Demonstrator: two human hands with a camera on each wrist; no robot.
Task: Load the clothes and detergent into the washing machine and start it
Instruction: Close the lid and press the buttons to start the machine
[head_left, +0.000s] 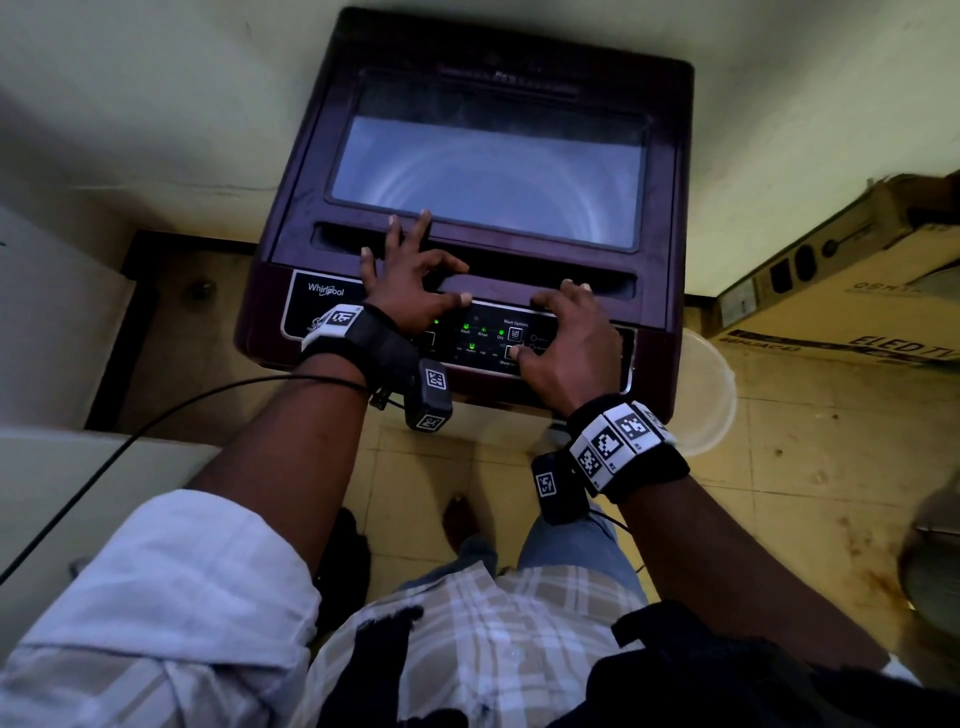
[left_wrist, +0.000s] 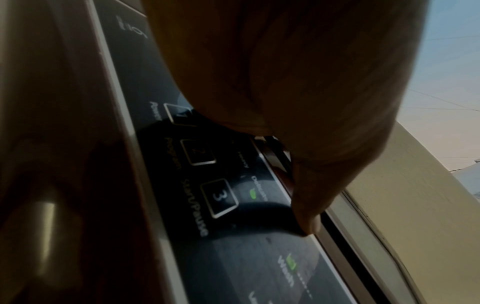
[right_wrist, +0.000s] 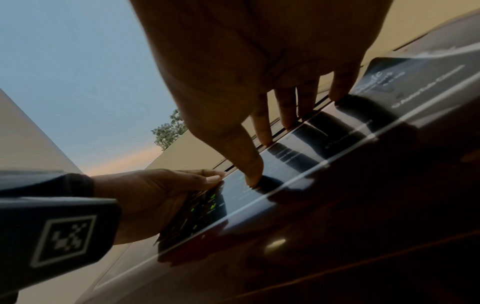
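Observation:
A maroon top-load washing machine (head_left: 670, 208) stands against the wall with its glass lid (head_left: 488, 176) down; what is in the drum cannot be made out through it. Green lights glow on the black control panel (head_left: 483, 332). My left hand (head_left: 410, 275) rests on the lid's front edge with its fingers spread and its thumb (left_wrist: 309, 216) at the panel's top edge, beside the Start/Pause button (left_wrist: 219, 197). My right hand (head_left: 550, 332) has its fingertips on the panel's upper edge. Its thumb (right_wrist: 249, 164) presses a button on the panel's right half. Neither hand holds anything.
A large cardboard box (head_left: 831, 291) lies to the right of the machine, with a translucent bucket (head_left: 711, 395) between them. A white unit (head_left: 52, 322) stands to the left. A black cable (head_left: 156, 421) runs from my left wrist. A dark cloth (head_left: 348, 551) lies on the tiled floor.

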